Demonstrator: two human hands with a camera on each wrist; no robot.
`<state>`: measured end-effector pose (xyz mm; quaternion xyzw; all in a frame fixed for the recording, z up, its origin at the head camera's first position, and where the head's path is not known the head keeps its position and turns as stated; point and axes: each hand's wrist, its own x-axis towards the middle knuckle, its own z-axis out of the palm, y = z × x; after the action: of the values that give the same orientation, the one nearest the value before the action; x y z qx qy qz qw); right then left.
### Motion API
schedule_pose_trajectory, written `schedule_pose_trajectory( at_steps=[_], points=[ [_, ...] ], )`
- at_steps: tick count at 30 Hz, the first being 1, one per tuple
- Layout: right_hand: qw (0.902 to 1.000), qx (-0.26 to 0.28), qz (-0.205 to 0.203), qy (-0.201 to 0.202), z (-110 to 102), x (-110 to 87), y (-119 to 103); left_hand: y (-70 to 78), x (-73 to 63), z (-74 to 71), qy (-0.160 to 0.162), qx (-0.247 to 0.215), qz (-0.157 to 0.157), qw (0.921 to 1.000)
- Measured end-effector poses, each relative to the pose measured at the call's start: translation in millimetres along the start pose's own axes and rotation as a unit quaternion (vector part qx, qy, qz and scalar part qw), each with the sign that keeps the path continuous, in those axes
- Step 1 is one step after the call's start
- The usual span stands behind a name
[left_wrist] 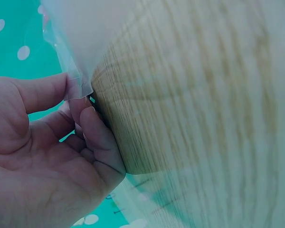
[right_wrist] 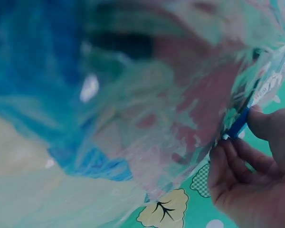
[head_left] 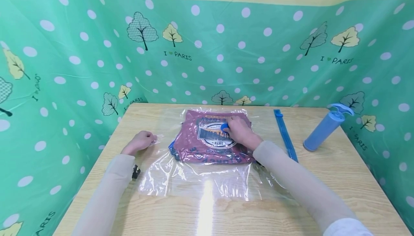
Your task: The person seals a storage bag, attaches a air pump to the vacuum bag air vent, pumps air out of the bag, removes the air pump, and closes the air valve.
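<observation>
A clear plastic vacuum storage bag (head_left: 207,180) lies on the table with a folded maroon printed garment (head_left: 191,131) inside. On top of it, my right hand (head_left: 240,132) pinches a round blue valve cap (head_left: 224,127) between thumb and fingers. The right wrist view also shows the blue cap (right_wrist: 239,123) in the fingertips, against the bag's film. My left hand (head_left: 139,142) pinches the left edge of the bag, and the left wrist view shows this film edge (left_wrist: 79,88) between thumb and forefinger. Blue fabric (head_left: 174,151) shows under the garment's left side.
A blue zip strip (head_left: 286,135) runs along the bag's right side, with a slider (head_left: 279,115) near its far end. Right of it, a blue hand pump (head_left: 324,131) stands tilted on the wooden table (head_left: 236,218). A green patterned curtain (head_left: 207,63) hangs behind and at both sides.
</observation>
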<state>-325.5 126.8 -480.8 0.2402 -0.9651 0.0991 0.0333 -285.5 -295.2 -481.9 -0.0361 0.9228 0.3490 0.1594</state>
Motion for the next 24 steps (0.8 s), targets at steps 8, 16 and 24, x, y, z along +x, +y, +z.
schedule_pose_trajectory(
  at_steps=[8,16,24],
  points=[
    [0.9986,0.003,-0.041,-0.031,-3.7,-1.0,0.8,-0.4,0.3,-0.9,-0.003,0.000,-0.001,1.0000],
    [0.9956,0.014,-0.077,-0.051,-8.0,-2.3,1.1,-0.1,-0.1,-0.8,-0.002,-0.005,-0.001,1.0000],
    [0.9966,0.002,-0.078,-0.029,-3.8,1.7,3.1,-0.3,0.8,-0.6,-0.003,0.000,0.000,1.0000]
  ],
)
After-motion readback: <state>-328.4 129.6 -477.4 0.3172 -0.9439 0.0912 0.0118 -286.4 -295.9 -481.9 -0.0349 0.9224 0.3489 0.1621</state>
